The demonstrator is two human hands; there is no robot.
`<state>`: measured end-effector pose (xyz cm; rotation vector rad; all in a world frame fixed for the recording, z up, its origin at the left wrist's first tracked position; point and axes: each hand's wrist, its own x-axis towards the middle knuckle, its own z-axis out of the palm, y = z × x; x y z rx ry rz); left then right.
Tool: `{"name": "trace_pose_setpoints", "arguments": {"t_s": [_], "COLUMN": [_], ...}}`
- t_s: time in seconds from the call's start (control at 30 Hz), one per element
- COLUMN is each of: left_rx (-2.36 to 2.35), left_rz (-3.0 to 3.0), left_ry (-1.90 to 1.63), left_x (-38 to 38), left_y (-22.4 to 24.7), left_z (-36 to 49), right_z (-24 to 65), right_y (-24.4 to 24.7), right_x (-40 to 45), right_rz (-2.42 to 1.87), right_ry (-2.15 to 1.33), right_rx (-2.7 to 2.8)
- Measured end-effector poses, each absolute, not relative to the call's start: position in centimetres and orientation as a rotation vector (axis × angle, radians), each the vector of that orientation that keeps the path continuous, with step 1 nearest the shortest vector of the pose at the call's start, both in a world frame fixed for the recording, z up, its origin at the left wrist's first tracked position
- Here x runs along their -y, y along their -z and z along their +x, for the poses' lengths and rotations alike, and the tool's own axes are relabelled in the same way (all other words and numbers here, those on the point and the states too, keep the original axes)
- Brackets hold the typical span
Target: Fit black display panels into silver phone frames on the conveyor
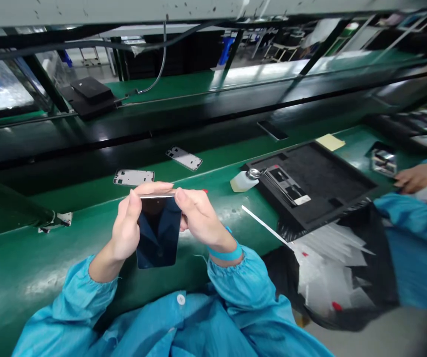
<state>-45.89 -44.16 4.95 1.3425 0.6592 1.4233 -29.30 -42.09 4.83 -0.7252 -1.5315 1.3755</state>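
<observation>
A smartphone [157,238] with a dark, glossy screen is held up in front of me, its screen facing me. My left hand [126,228] grips the upper left corner, thumb near the pale top edge. At the upper right corner, my right hand [200,213] closes on the same phone, thumb on the top edge. The fingers behind the phone are partly hidden. Just beyond my hands lie two light grey phone frames [133,177] with cut-outs, one [184,157] farther right. A blue band circles my right wrist.
A white bottle [243,182] with a metal cap stands beside a black foam tray [336,173] holding stacked flat parts [286,183]. Clear plastic sheets [328,267] fill a black bag at right. Another phone [272,130] lies farther back. A co-worker's hand [421,177] is at far right.
</observation>
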Motion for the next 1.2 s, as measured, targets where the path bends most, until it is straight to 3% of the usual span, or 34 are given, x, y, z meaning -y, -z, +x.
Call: {"name": "trace_pose_setpoints", "arguments": {"t_s": [0.17, 0.27, 0.53, 1.2], "left_rx": [-0.836, -0.852, -0.792, -0.830], "left_rz": [1.458, 1.190, 0.613, 0.667], "left_ry": [-1.506, -1.564, -1.643, -1.773], "left_x": [43.9, 42.9, 41.0, 41.3], "left_y": [-4.9, -5.4, -8.2, -6.8], "left_z": [-45.4, -45.8, -48.0, -47.2], "right_z": [-29.5, -29.6, -29.2, -32.5], "right_y": [-4.5, -3.4, -1.0, 2.8], "right_x": [42.0, 42.4, 44.7, 45.3], "right_rz": [-0.730, -0.752, -0.611, -0.685], "right_ry": [-1.283, -1.278, -1.677, -1.703], "right_rx": [1.527, 1.493, 1.781, 1.515]}}
